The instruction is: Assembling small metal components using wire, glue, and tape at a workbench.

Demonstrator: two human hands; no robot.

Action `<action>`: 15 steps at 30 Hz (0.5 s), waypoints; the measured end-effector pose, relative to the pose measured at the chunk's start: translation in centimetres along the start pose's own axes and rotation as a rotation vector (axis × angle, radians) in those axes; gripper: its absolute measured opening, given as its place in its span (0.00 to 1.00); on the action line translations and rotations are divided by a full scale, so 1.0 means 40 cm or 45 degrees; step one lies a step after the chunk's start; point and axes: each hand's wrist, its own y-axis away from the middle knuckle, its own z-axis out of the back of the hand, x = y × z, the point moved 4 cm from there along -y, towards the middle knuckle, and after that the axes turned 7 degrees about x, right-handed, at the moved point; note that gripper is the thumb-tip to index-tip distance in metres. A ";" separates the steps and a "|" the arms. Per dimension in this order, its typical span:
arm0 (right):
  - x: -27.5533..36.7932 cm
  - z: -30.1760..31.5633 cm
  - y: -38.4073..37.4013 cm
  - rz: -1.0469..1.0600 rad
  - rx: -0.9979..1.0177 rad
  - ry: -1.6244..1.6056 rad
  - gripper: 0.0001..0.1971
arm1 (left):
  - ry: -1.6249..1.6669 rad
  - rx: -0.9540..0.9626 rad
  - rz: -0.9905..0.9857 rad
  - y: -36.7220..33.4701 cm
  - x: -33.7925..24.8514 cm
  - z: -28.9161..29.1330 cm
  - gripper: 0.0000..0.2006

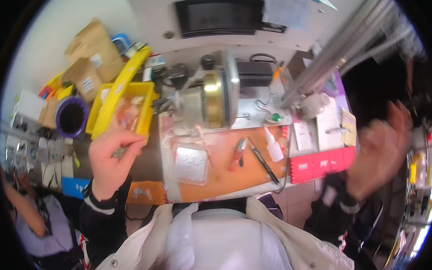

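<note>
A pale machine housing (155, 21) with a dark screen (220, 17) is standing along the far side of the worktop (223, 185), and a metal column (343, 46) is rising at the right. In front of the housing, a brass-coloured wheel (212, 99) is sitting beside a broad grey disc (231, 88). At the left, a yellow bin (147, 101) is holding small packets, with a long yellow bar (118, 88) slanting across it. A red strip (322, 162) is lying along the right edge of the worktop. The right hand (382, 145) is hovering beyond that strip; its blurred fingers are hanging loosely open, showing nothing in their hold. The left hand (109, 157) is hovering just in front of the yellow bin, its thumb and forefinger meeting near their tips. Between the hands, a clear square box (191, 165), a white bottle (274, 150), a black pen (264, 161) and a red marker (237, 155) are lying on the worktop. A small greyish thing (119, 153) is resting within the left hand's curled fingers, too blurred to identify.
</note>
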 end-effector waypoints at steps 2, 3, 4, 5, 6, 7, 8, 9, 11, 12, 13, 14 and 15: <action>-0.136 -0.055 -0.035 -0.189 0.041 0.320 0.36 | 0.116 0.008 0.018 0.021 0.015 0.000 0.04; -0.187 -0.072 -0.047 -0.224 0.092 0.308 0.39 | 0.118 0.042 -0.004 0.013 0.009 -0.001 0.04; -0.221 -0.079 -0.063 -0.213 0.107 0.379 0.42 | 0.135 0.064 -0.014 0.000 0.007 -0.014 0.04; -0.244 -0.079 -0.081 -0.203 0.121 0.447 0.44 | 0.146 0.092 -0.087 -0.018 -0.010 -0.033 0.05; -0.255 -0.088 -0.093 -0.211 0.124 0.458 0.37 | 0.158 0.115 -0.157 -0.033 -0.025 -0.051 0.05; -0.263 -0.081 -0.105 -0.223 0.123 0.469 0.37 | 0.169 0.128 -0.156 -0.042 -0.031 -0.063 0.05; -0.273 -0.081 -0.115 -0.291 0.211 0.551 0.32 | 0.175 0.180 -0.212 -0.051 -0.041 -0.078 0.06; -0.281 -0.080 -0.118 -0.359 0.300 0.632 0.28 | 0.182 0.230 -0.268 -0.056 -0.050 -0.091 0.07; -0.287 -0.072 -0.107 -0.326 0.263 0.659 0.16 | 0.181 0.238 -0.287 -0.060 -0.050 -0.102 0.07; -0.277 -0.062 -0.097 -0.317 0.182 0.580 0.12 | 0.171 0.251 -0.286 -0.062 -0.051 -0.105 0.07; -0.268 -0.051 -0.086 -0.309 0.100 0.504 0.09 | 0.163 0.267 -0.287 -0.064 -0.052 -0.108 0.07; -0.262 -0.048 -0.078 -0.330 0.094 0.462 0.08 | 0.175 0.278 -0.289 -0.063 -0.052 -0.110 0.07; -0.257 -0.050 -0.073 -0.340 0.089 0.475 0.08 | 0.192 0.289 -0.250 -0.063 -0.048 -0.110 0.07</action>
